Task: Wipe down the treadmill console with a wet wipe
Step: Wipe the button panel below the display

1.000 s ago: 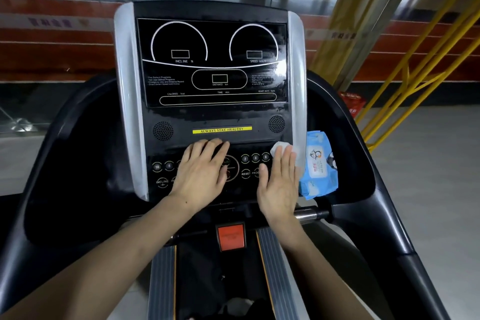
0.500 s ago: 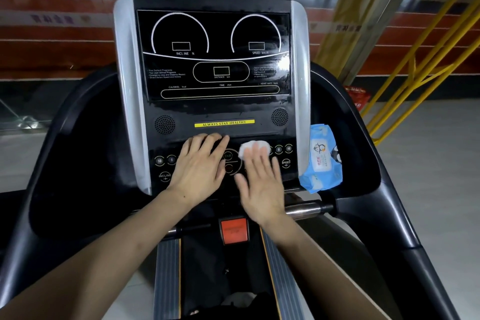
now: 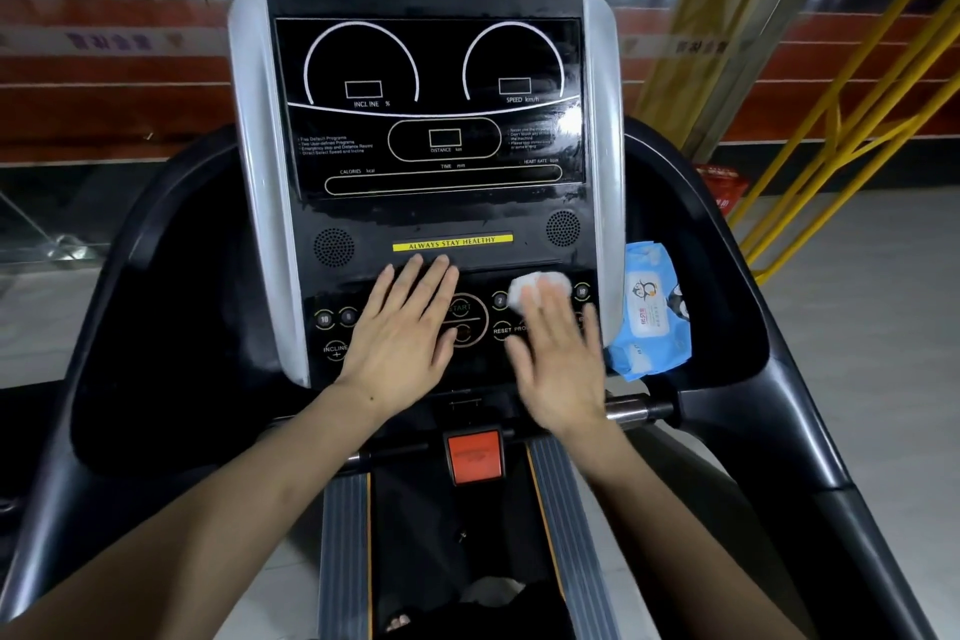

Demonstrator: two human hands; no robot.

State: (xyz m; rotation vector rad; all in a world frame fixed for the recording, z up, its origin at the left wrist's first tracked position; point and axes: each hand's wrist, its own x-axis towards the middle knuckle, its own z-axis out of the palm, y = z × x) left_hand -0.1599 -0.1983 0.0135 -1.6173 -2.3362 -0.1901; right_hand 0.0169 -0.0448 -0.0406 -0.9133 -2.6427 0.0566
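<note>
The black treadmill console (image 3: 431, 208) with silver side strips fills the upper middle of the head view. My right hand (image 3: 563, 359) lies flat on the right part of the button panel and presses a crumpled white wet wipe (image 3: 540, 287) under its fingertips; the hand is motion-blurred. My left hand (image 3: 402, 333) rests flat and spread on the left half of the button panel, holding nothing, partly covering the START button. Wet streaks shine on the display's right side.
A blue pack of wipes (image 3: 652, 312) leans in the right side tray beside the console. An orange safety key (image 3: 474, 455) sits below the panel. Black handrails (image 3: 810, 421) curve down both sides. Yellow railings (image 3: 852, 83) stand at the right.
My right hand slid the wipe left toward the panel's centre, then back right across the buttons. My left hand stayed in place on the left of the panel.
</note>
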